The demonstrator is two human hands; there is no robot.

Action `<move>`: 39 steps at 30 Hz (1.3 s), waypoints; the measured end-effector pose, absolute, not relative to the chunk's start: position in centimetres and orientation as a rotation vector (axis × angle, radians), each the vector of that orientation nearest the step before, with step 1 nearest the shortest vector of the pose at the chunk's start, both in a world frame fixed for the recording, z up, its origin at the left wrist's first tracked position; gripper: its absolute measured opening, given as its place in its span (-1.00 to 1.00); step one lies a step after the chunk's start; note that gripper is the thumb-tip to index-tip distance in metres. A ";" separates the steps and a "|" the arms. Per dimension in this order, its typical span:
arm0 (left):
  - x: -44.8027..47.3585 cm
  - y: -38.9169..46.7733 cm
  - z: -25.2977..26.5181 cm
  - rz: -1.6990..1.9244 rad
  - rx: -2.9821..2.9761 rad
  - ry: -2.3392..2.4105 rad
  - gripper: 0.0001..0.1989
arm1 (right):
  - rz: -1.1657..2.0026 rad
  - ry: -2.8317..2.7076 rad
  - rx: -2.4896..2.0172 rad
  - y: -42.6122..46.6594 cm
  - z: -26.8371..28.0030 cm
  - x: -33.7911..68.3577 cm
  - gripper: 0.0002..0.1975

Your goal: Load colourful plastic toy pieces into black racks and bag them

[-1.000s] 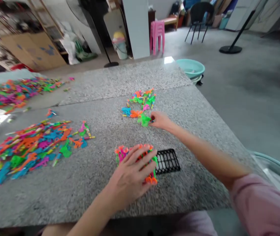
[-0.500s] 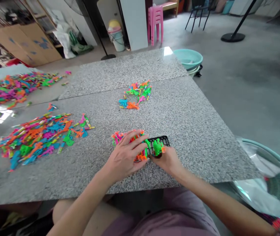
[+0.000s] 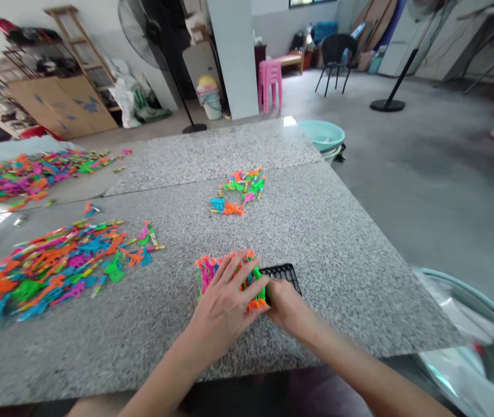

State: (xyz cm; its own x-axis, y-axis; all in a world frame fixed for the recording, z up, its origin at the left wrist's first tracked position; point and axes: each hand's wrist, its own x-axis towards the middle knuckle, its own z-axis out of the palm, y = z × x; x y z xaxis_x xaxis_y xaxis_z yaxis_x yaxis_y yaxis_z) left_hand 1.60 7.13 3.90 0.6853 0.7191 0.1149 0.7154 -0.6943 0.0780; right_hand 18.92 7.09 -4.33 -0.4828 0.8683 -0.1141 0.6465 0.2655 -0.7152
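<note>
A row of small bright plastic toys (image 3: 207, 273), pink, green and orange, stands packed in a black grid tray (image 3: 288, 272) near the table's front edge. Spread across the top of this row, my left hand (image 3: 224, 301) clasps it, fingers on the far side and thumb on the near side. My right hand (image 3: 288, 304) is closed at the row's right end, over the tray. Its fingertips press against a green plastic toy (image 3: 259, 281), partly hidden between both hands. The tray's bare grid shows beyond my right knuckles.
A large heap of mixed plastic toys (image 3: 68, 260) lies to the left, with another heap (image 3: 33, 174) farther back. A small cluster (image 3: 233, 207) sits mid-table. Beside the granite table (image 3: 325, 231) stand a green basin (image 3: 322, 133) and a basket with plastic bags (image 3: 468, 313).
The view has tilted up. My right hand has moved left against the row, bringing the green toy it held over the tray to the row's end. My left hand stays on the row.
</note>
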 end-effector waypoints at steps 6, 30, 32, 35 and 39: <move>1.2 7.0 3.3 0.301 2.924 1.228 -0.64 | 0.869 -2.521 -1.374 19.3 -2.1 23.0 -0.70; 1.0 7.0 3.8 0.264 2.832 1.189 -0.59 | 0.013 -3.014 -1.196 31.0 -3.4 19.3 -0.70; 1.0 7.0 3.8 0.252 2.837 1.192 -0.58 | 0.103 -2.927 -1.229 30.7 -3.8 20.5 -0.73; 1.1 7.1 3.7 0.262 2.854 1.185 -0.59 | 0.377 -2.549 -1.334 27.4 -4.4 23.5 -0.80; 1.2 7.4 3.8 0.260 2.873 1.166 -0.59 | 1.072 -2.092 -1.144 19.7 -5.5 25.1 -0.85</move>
State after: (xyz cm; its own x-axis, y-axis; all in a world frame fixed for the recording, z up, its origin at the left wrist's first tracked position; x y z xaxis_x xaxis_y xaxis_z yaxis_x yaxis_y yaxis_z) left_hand 1.15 7.37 3.76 0.7052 0.6944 0.1431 0.6894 -0.7187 0.0901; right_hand 25.07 19.66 -5.54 -0.5070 0.8593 0.0680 0.4466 0.3293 -0.8319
